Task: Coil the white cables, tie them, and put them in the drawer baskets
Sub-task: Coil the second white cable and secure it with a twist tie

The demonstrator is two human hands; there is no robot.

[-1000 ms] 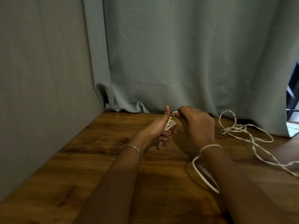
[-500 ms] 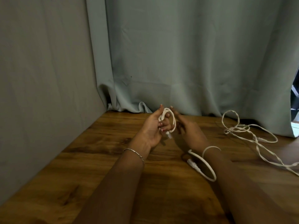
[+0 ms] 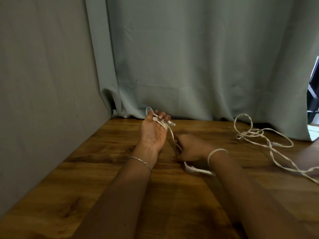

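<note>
While the white cable [image 3: 161, 125] sits wound round the left hand [image 3: 153, 135] at frame centre | fingers curled over turns | right hand [image 3: 191, 149] pinches free strand | judged light, limp, springy: grip turns, not plug [image 3: 172, 124] | second cable [image 3: 250, 135] loose, bench [image 3: 103, 169] right.

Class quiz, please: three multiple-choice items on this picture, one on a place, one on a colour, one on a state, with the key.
1. Where does the loose cable lie?
A. On the table, right of both hands. B. In a basket. C. On the floor.
2. What colour is the cable on the left hand?
A. Black. B. White. C. Red.
3. How is that cable held?
A. Lying flat, untouched. B. Tied in a knot. C. Wound round the left hand, one strand gripped by the right hand.
Key: 1 A, it sprawls on the wood at right; 2 B, its loops are white; 3 C, coils cross the fingers and a strand runs into the right hand.
</note>
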